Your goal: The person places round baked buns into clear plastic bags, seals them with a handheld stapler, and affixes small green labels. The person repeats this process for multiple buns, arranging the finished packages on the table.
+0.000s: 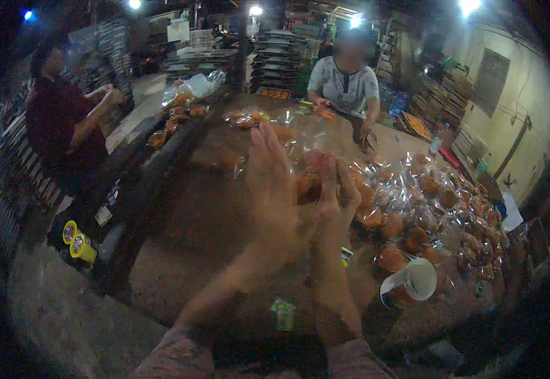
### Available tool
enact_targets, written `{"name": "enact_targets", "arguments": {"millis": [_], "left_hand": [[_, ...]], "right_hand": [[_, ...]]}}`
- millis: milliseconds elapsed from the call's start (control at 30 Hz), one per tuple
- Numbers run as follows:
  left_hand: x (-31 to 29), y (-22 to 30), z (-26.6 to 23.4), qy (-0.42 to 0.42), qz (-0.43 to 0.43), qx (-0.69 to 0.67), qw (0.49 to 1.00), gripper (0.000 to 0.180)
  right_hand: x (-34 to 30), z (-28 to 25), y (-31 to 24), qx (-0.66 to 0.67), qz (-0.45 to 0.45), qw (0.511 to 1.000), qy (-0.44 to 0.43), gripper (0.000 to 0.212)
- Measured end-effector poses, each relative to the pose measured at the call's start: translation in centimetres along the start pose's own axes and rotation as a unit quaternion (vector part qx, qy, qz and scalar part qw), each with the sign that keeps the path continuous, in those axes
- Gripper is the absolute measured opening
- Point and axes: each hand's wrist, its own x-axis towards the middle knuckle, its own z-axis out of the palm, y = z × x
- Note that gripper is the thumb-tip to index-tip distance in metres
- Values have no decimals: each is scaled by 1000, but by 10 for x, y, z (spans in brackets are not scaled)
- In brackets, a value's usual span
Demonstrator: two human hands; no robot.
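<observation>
Raised over the brown table (205,215), my left hand (273,189) and my right hand (338,199) hold between them a clear plastic bag with an orange-brown bun (307,184) inside. The left fingers point up along the bag's left side. On the bag's right side the right fingers curl around it. A heap of bagged buns (432,215) lies just to the right of my hands.
A white and brown mug (410,284) stands near my right forearm. Small green wrappers (283,314) lie on the table. A person in a grey shirt (345,85) works across the table; another in dark red (60,120) sits at left. Yellow tape rolls (78,241) sit left.
</observation>
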Motion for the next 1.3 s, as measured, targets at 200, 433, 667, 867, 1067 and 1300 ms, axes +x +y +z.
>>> {"name": "enact_targets", "arguments": {"millis": [200,433,667,867,1067,1300], "left_hand": [[1,9,-9,-123,-3,-65,990,66],[15,11,-16,-149,-298,-567,753,38],[6,-14,-5,-194,-365,-483,772,15],[10,1,-3,-114,-266,-529,798,14],[16,0,-20,-193,-324,-471,797,12],[16,-13,-23,-191,-267,-573,751,8]], "right_hand": [[4,-18,11,554,440,691,-146,23],[25,-16,0,279,152,947,-40,24],[38,-31,-6,222,90,967,-91,17],[39,-31,-7,180,85,975,-96,18],[36,-31,-5,267,115,955,-60,21],[45,-50,-1,178,4,975,-135,21]]}}
